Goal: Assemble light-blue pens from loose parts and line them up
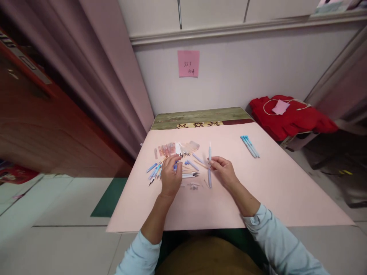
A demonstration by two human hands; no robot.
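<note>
Pen barrel (210, 151) held over mid-surface (266, 198)

The barrel is pinched by the right hand (224, 171); the grip of the left hand (171, 173) cannot be judged. Rightward, ample room is left before the blue pens (250, 147). The far edge is backed by a wall (229, 80).

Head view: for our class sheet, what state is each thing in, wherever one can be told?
Right hand: pinching the pale pen part.
Left hand: curled, grip unclear.
Pale pen part: held, white end farthest forward.
Dark-tipped sticks: lying loose.
Right-side blue pens: lying side by side.
Wall note: stuck up, handwritten.
Red cloth: rumpled.
White cable: loosely looped.
Pink table cover: spread out.
</note>
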